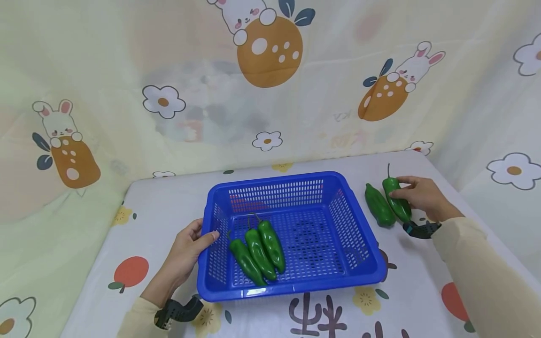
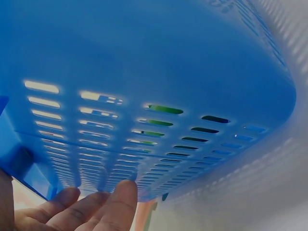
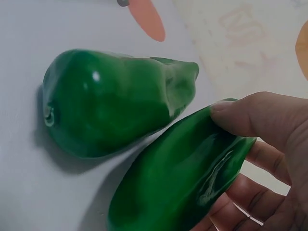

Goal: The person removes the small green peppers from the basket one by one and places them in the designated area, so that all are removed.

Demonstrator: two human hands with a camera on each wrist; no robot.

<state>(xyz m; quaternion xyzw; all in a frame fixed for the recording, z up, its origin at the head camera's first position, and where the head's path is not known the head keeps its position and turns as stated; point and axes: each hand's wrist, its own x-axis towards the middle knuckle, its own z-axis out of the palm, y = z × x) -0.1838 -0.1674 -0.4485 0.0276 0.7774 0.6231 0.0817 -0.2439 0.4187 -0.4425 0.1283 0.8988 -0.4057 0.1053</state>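
Note:
My left hand (image 1: 188, 249) grips the left rim of a blue plastic basket (image 1: 291, 289), thumb over the rim and fingers along the outer wall. Three green peppers (image 1: 259, 253) lie side by side in the basket's left half, stems pointing away. To the right of the basket, my right hand (image 1: 420, 195) holds another green pepper (image 1: 395, 197) between thumb and fingers, its thin stem pointing up. Close beside it on the table lies a shorter green pepper (image 3: 110, 106). In the left wrist view, my fingers (image 2: 122, 207) lie against the slotted basket wall.
The table has a white printed cloth (image 1: 169, 202) with fruit and flower patterns. Behind it hangs a printed curtain (image 1: 203, 126) with rabbits and flowers. Wrist cameras (image 1: 179, 312) are strapped to both arms.

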